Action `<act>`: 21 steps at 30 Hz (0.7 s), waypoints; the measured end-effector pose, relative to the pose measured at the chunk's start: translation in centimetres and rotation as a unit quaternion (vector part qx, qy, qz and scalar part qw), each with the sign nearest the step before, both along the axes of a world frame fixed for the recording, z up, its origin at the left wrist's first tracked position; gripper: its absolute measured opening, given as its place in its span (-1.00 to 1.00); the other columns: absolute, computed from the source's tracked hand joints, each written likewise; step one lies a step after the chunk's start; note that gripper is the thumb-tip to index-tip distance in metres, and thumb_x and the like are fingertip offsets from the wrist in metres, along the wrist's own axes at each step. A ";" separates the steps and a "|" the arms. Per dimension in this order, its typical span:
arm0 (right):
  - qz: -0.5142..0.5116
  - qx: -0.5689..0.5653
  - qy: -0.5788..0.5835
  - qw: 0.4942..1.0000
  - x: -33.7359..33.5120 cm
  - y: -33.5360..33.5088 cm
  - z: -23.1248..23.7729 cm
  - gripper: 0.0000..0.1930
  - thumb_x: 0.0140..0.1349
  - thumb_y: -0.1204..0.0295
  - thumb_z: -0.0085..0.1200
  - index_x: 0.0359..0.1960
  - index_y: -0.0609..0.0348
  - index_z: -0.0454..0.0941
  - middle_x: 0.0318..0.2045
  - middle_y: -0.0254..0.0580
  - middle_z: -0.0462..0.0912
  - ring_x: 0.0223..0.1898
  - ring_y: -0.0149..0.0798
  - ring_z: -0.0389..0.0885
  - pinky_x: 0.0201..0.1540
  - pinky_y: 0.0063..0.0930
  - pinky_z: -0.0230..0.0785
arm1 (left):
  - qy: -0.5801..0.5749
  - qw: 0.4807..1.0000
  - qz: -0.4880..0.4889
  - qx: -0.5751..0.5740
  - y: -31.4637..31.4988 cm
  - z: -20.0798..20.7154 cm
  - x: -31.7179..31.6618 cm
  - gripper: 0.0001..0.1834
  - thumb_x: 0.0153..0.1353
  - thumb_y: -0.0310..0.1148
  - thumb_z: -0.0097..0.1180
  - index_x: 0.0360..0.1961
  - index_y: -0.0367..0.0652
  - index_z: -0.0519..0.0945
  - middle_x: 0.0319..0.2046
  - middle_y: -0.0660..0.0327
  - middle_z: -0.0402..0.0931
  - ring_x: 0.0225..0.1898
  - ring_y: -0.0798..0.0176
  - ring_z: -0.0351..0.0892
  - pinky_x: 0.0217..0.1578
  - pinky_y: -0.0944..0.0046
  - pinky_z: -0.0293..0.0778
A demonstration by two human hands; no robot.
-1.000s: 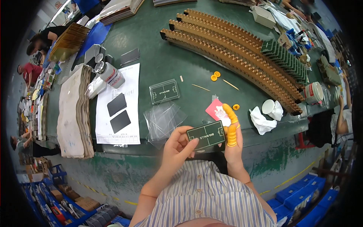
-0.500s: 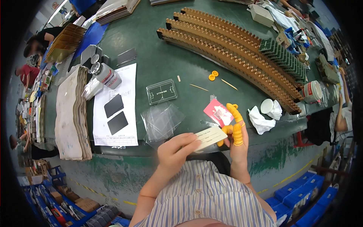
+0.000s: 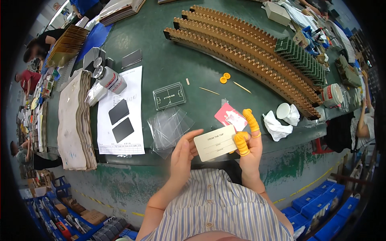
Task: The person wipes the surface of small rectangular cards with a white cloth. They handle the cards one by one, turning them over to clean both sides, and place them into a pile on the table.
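A cream card [image 3: 217,149] with rounded corners and dark print faces up, gripped at its right edge by my right hand [image 3: 251,161]. Yellow rubber finger cots cover some of that hand's fingertips, including the thumb. My left hand [image 3: 181,161] is open at the card's left side, its fingers stretched out; whether a fingertip touches the edge I cannot tell. Just beyond the card lies a pink card [image 3: 222,114] with a white picture, partly behind the right fingers. To the left are clear plastic sleeves [image 3: 169,130] and a dark green card with white lines [image 3: 169,96].
Toothpicks [image 3: 242,87], spare yellow finger cots [image 3: 225,78] and crumpled white tissue [image 3: 276,128] lie on the green table. Long slotted wooden racks [image 3: 237,50] hold several green cards [image 3: 301,62]. At left are a paper sheet [image 3: 120,142] with black cards, a bottle [image 3: 110,80] and stacked boards [image 3: 74,120].
The cream card has turned from a slant to face up. My left hand has let go of its left end and opened, while my right hand keeps hold.
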State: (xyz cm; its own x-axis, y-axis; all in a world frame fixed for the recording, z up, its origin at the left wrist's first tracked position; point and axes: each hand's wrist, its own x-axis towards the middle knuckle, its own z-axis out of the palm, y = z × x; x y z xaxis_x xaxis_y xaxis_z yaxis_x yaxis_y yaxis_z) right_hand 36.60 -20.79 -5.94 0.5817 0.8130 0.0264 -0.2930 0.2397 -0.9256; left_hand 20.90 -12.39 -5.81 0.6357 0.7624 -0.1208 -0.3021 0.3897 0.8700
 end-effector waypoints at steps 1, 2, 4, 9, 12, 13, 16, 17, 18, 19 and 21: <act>-0.006 0.004 -0.009 1.000 0.0 0.0 0.0 -0.40 0.28 0.57 -0.01 0.32 0.18 0.05 -0.08 -0.31 0.52 -0.24 -0.60 0.48 -0.12 -0.67 0.31 | -0.022 0.999 -0.016 -0.019 -0.1 -0.2 -0.2 -0.58 0.41 -0.25 -0.25 0.16 -0.33 0.28 0.03 0.05 0.46 0.02 0.24 0.49 0.05 0.30 0.37; -0.011 0.008 -0.019 1.000 0.0 0.1 -0.1 -0.40 0.27 0.57 -0.01 0.32 0.18 0.05 -0.08 -0.31 0.52 -0.24 -0.60 0.48 -0.11 -0.67 0.31 | -0.014 1.000 -0.018 -0.004 -0.3 -0.6 -0.3 -0.57 0.41 -0.26 -0.23 0.16 -0.34 0.28 0.02 0.06 0.46 0.01 0.25 0.49 0.04 0.30 0.37; -0.027 0.007 -0.047 0.998 -0.2 0.3 0.1 -0.40 0.27 0.59 -0.01 0.32 0.19 0.05 -0.09 -0.31 0.52 -0.25 -0.60 0.48 -0.11 -0.68 0.31 | 0.003 0.999 -0.021 0.027 -0.7 -1.1 -0.5 -0.56 0.40 -0.26 -0.20 0.16 -0.36 0.27 0.01 0.08 0.46 0.01 0.27 0.48 0.04 0.32 0.37; -0.004 0.005 -0.041 0.999 -0.2 0.0 0.0 -0.39 0.25 0.60 0.01 0.32 0.20 0.06 -0.11 -0.32 0.51 -0.27 -0.59 0.48 -0.13 -0.66 0.31 | 0.066 0.997 -0.034 0.035 -1.0 0.1 0.3 -0.62 0.39 -0.34 -0.23 0.09 -0.41 0.30 -0.04 0.00 0.48 -0.08 0.15 0.56 -0.06 0.21 0.49; -0.016 -0.007 -0.050 0.999 -0.3 0.2 0.0 -0.39 0.25 0.59 0.01 0.32 0.20 0.06 -0.16 -0.34 0.51 -0.30 -0.59 0.47 -0.14 -0.66 0.31 | 0.069 0.997 -0.028 0.015 -0.9 0.4 0.6 -0.65 0.38 -0.38 -0.25 0.06 -0.44 0.31 -0.08 -0.06 0.50 -0.14 0.08 0.61 -0.11 0.17 0.54; -0.020 -0.011 -0.055 0.998 -0.3 0.2 -0.1 -0.39 0.25 0.59 0.01 0.32 0.20 0.06 -0.17 -0.35 0.50 -0.31 -0.59 0.46 -0.14 -0.65 0.31 | 0.066 0.997 -0.027 0.002 -0.9 0.5 0.6 -0.66 0.38 -0.38 -0.25 0.05 -0.43 0.31 -0.09 -0.07 0.51 -0.15 0.09 0.61 -0.12 0.18 0.55; -0.017 -0.007 -0.055 0.998 -0.1 0.1 -0.6 -0.42 0.26 0.56 0.02 0.30 0.21 0.11 -0.23 -0.35 0.52 -0.31 -0.58 0.46 -0.13 -0.64 0.31 | 0.074 0.997 -0.031 -0.003 -0.9 1.5 0.8 -0.66 0.39 -0.39 -0.26 0.04 -0.45 0.31 -0.10 -0.06 0.52 -0.17 0.08 0.62 -0.15 0.21 0.55; -0.019 -0.025 -0.087 0.996 0.0 0.0 -0.8 -0.44 0.26 0.55 0.02 0.29 0.21 0.13 -0.26 -0.34 0.54 -0.32 -0.56 0.47 -0.13 -0.62 0.31 | 0.088 0.995 -0.037 0.026 -0.8 1.6 0.7 -0.67 0.39 -0.39 -0.24 0.05 -0.43 0.34 -0.08 -0.02 0.51 -0.16 0.14 0.61 -0.13 0.25 0.54; -0.021 -0.043 -0.118 0.992 0.1 -0.1 -1.0 -0.45 0.26 0.54 0.02 0.28 0.21 0.15 -0.29 -0.32 0.56 -0.32 -0.55 0.48 -0.12 -0.61 0.32 | 0.102 0.992 -0.043 0.054 -0.7 1.7 0.4 -0.67 0.40 -0.38 -0.23 0.05 -0.40 0.36 -0.07 0.02 0.51 -0.14 0.19 0.60 -0.11 0.29 0.52; -0.022 -0.061 -0.149 0.987 0.1 -0.3 -1.0 -0.46 0.27 0.52 0.02 0.27 0.21 0.17 -0.32 -0.31 0.58 -0.32 -0.53 0.49 -0.12 -0.60 0.32 | 0.116 0.989 -0.049 0.083 -0.5 1.9 0.2 -0.67 0.40 -0.38 -0.22 0.06 -0.38 0.38 -0.06 0.07 0.51 -0.12 0.25 0.59 -0.10 0.34 0.50; -0.029 -0.067 -0.213 0.974 0.2 -0.2 -0.7 -0.48 0.26 0.50 0.04 0.25 0.21 0.21 -0.38 -0.28 0.60 -0.34 -0.50 0.51 -0.14 -0.58 0.34 | 0.129 0.980 -0.050 0.143 -0.2 2.5 0.1 -0.69 0.39 -0.42 -0.20 0.04 -0.38 0.41 -0.07 0.07 0.52 -0.14 0.25 0.60 -0.09 0.34 0.51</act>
